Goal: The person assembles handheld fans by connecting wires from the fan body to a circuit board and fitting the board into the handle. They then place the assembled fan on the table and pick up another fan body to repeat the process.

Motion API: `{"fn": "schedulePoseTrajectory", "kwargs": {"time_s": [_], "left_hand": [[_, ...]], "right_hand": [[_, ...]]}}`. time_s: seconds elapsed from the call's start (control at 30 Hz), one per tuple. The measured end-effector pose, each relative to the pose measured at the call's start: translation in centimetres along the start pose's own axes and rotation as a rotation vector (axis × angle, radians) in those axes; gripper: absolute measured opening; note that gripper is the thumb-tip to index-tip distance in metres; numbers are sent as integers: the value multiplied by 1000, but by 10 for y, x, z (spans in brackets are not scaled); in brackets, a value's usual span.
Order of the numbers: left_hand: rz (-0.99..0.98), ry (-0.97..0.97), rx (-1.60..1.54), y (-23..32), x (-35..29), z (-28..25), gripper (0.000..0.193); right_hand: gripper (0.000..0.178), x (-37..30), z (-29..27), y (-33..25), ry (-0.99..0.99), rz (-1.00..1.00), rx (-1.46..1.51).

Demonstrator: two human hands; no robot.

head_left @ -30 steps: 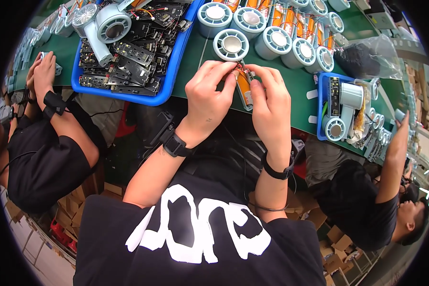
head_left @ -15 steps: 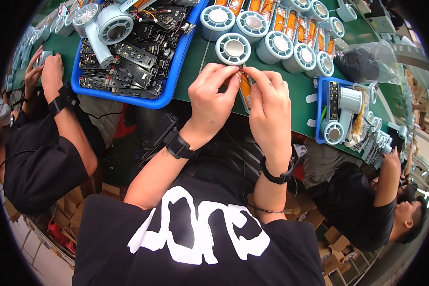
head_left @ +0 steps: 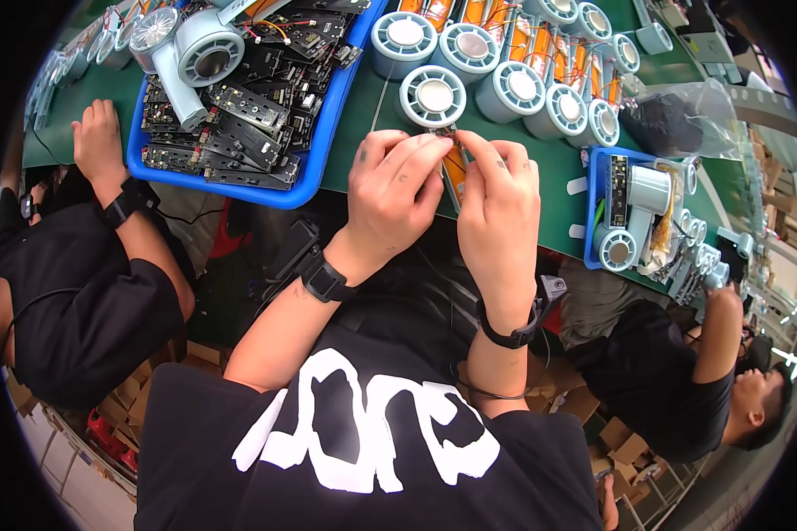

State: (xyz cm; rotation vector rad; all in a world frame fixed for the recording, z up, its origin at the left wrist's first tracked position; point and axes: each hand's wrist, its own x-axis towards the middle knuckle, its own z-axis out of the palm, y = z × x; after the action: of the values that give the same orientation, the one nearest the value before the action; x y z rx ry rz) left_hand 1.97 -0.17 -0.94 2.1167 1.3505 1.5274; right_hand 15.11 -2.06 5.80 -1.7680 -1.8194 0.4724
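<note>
A light blue handheld fan lies in front of me, its round fan head (head_left: 433, 96) facing up and an orange battery (head_left: 454, 166) showing in the handle part. My left hand (head_left: 394, 188) and my right hand (head_left: 498, 196) meet just below that head, where it joins the handle. Thumbs and forefingers of both are closed in a pinch, tips almost touching. Whatever small piece lies between the fingertips is hidden by them. Left of my hands stands a blue tray (head_left: 313, 181) filled with black circuit boards (head_left: 248, 146). Two assembled fan bodies (head_left: 211, 60) rest on the boards.
Several open fans (head_left: 515, 90) with orange batteries and red wires stand in rows beyond my hands. A smaller blue tray (head_left: 592, 239) with fan parts sits at right, near a clear bag (head_left: 691, 115) with black contents. Co-workers sit on both sides of the green table (head_left: 553, 208).
Both my hands have shifted slightly toward me, and the left fingers have curled more. At left, the co-worker's hands have parted; one now rests on the table.
</note>
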Motion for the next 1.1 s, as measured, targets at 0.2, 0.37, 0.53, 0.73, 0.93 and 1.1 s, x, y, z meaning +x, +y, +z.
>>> {"fn": "schedulePoseTrajectory", "kwargs": {"time_s": [0.2,0.37,0.53,0.73,0.93,1.1], "left_hand": [[66,-115,205,0,4,-9,37],[-38,-244,278,11,6,-14,37],[-77,-186,70,6,1,-9,39],[-171,-109,-220,2,2,-9,43],[-33,-126,-150,-7,-9,-11,46],[18,-163,-63,-3,-10,-12,47]], "right_hand": [[27,1,1,-3,18,-22,-13],[23,4,4,-2,80,-75,5],[22,6,12,-1,104,-61,33],[23,3,13,0,122,-19,93],[24,2,12,4,62,98,266],[23,7,8,5,23,-20,158]]}}
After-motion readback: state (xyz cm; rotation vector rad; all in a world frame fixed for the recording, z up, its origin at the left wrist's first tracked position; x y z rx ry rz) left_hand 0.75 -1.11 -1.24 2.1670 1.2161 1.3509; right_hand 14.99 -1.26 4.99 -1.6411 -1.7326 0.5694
